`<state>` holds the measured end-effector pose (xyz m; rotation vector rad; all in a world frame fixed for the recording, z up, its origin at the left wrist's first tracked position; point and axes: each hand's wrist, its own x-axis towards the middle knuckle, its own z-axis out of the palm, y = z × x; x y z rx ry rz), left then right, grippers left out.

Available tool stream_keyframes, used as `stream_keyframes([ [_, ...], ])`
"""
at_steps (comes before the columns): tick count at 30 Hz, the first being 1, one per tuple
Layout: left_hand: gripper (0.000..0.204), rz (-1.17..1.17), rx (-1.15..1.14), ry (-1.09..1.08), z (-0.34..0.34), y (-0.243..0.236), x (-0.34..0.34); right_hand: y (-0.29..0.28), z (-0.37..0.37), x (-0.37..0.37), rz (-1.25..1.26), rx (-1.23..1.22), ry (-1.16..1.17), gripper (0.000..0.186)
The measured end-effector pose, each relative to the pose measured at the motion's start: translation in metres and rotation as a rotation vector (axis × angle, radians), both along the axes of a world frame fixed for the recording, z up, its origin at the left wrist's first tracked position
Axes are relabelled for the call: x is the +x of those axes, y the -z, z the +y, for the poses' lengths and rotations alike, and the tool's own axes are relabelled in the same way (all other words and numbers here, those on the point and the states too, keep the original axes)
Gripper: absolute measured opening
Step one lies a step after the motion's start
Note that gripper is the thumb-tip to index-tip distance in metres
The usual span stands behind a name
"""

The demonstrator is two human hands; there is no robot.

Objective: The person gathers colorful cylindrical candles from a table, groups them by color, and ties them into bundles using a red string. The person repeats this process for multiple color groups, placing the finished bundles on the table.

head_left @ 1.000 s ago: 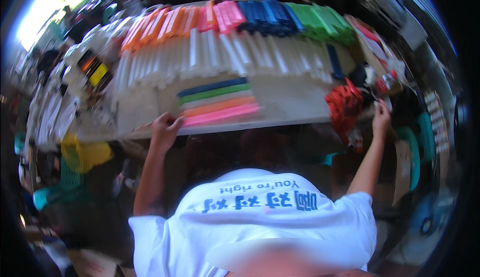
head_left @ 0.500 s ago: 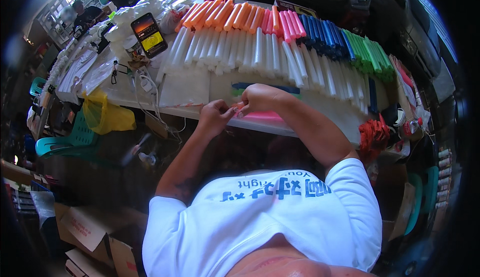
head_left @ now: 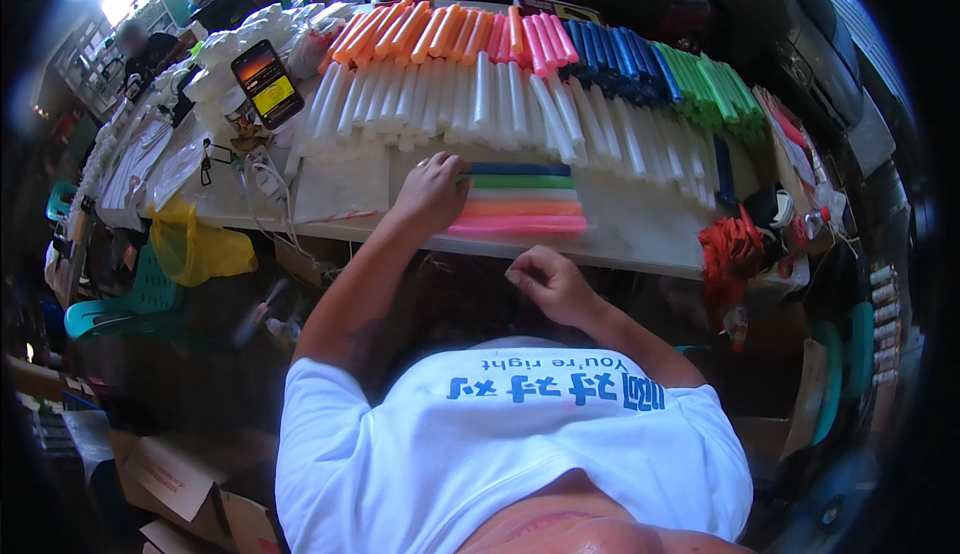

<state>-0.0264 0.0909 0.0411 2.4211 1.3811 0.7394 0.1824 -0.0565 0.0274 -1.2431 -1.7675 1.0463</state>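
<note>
A small row of candles lies side by side near the table's front edge: a blue candle, a green candle, a white candle, an orange candle and a pink candle. My left hand covers the row's left ends, its bent fingers closed at the blue candle's tip. Lower down, in front of the table edge, my right hand is drawn toward my body with fingers curled and thumb against the forefinger. Whatever it pinches, if anything, is hidden.
Stacked white candles line the back, with orange, pink, blue and green candles behind them. A phone, cables and a yellow bag are at left. Red plastic hangs at right.
My hands, together before over the row's near side, have come apart. The left has gone to the candles' left ends; the right has dropped back toward my body, uncovering the row.
</note>
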Motion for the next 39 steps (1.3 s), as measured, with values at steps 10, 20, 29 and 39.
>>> stream_keyframes([
  [10, 0.049, 0.209, -0.310, -0.004, -0.067, 0.004, 0.021, 0.026, -0.015, 0.025, 1.000, -0.771, 0.062, 0.041],
  [20, 0.059, -0.891, -0.823, 0.247, -0.106, 0.017, 0.030, 0.008, 0.003, 0.042, 0.718, -0.270, -0.022, 0.032],
  [29, 0.046, -0.858, -0.524, 0.425, -0.028, -0.051, 0.072, -0.072, 0.080, 0.080, 0.634, 0.054, -0.001, 0.040],
  [39, 0.042, -0.934, -0.490, 0.396, -0.011, -0.039, 0.084, -0.134, 0.096, 0.092, 0.262, 0.310, 0.028, 0.052],
])
